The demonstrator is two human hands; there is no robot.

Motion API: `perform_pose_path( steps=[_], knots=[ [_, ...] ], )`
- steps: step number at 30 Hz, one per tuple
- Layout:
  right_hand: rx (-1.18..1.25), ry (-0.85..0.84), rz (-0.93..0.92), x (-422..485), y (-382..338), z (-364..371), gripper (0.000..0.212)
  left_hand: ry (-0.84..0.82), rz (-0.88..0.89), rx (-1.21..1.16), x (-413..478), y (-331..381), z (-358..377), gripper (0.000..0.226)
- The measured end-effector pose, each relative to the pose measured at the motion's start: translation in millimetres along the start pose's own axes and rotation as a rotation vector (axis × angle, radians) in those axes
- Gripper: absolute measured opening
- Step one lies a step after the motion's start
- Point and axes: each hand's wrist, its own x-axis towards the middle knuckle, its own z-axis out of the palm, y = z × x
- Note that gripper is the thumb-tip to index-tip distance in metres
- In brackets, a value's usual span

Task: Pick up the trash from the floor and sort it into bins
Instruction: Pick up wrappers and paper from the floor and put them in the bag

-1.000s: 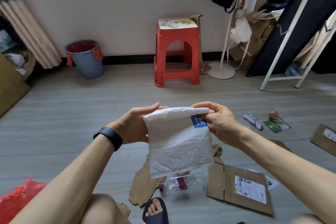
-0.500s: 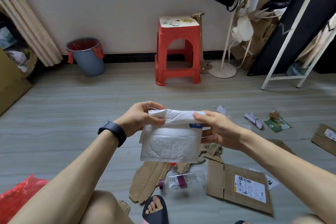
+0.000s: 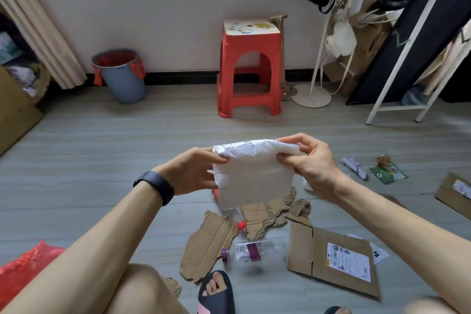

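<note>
White plastic mailer bag (image 3: 252,178) hangs between both hands above the floor (image 3: 102,160): the left hand (image 3: 193,173) pinches its top left edge, and the right hand (image 3: 309,163) grips the rolled top right. Being slick, it may slip loose onto the clear bottle (image 3: 254,252) and torn cardboard (image 3: 209,239) below. It partly covers litter behind it, and its print is unreadable. Well beyond the left hand stands a grey bin (image 3: 125,81), contents unseen.

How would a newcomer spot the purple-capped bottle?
From the red stool, come straight toward the camera, past the white mailer. Between torn cardboard and the flattened labelled box lies a clear bottle; its purple cap and band distinguish it from the red-capped bottle.
</note>
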Motion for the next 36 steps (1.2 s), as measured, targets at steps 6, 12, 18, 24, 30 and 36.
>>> perform_pose_path(
  steps=[6, 12, 18, 24, 30, 36],
  knots=[
    [-0.026, 0.051, -0.106, -5, 0, 15, 0.02, 0.035, -0.018, 0.054, 1, 2, 2, 0.052],
    [0.029, -0.165, 0.106, -3, -7, 22, 0.032, 0.177, 0.076, 0.04, -10, 3, -6, 0.048],
    [0.066, -0.41, 0.334, -5, -13, 31, 0.05, 0.238, 0.132, -0.045, -26, 3, -18, 0.052],
    [0.072, -0.478, 0.348, -2, -25, 52, 0.028, 0.314, 0.19, -0.008, -51, 3, -35, 0.048],
    [0.133, -0.413, 0.2, -5, -32, 87, 0.042, 0.328, 0.13, -0.021, -77, -5, -49, 0.057],
    [0.134, -0.369, 0.086, 0, -39, 114, 0.043, 0.405, 0.252, -0.085, -96, -3, -54, 0.05]
  ],
)
